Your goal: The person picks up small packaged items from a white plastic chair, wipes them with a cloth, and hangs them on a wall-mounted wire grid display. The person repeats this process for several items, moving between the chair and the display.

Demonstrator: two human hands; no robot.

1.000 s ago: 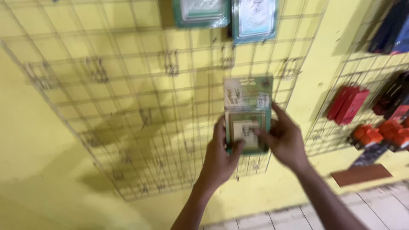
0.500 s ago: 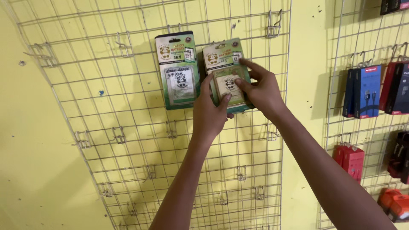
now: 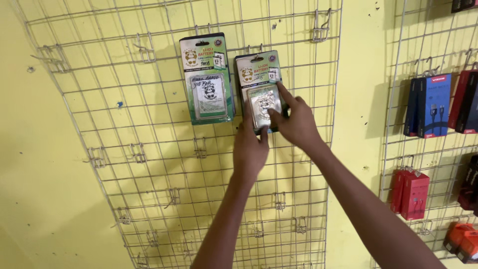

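Green blister pack (image 3: 261, 87) on wire grid (image 3: 149, 149), both hands (image 3: 250, 149) (image 3: 298, 122) gripping.

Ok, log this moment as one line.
left hand: on battery pack | right hand: on pack | pack: against wire grid | second pack: hanging

A wire grid (image 3: 149, 164) on the yellow wall (image 3: 45, 189) carries two green packs, one left (image 3: 206, 79), one right (image 3: 259, 74), on hooks.

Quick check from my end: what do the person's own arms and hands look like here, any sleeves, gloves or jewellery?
Both forearms are bare up to the frame edge, no sleeves in view. The left hand and right hand wear no gloves, and no rings, watch or wristbands show. Fingernails are short and unpainted as far as can be told.
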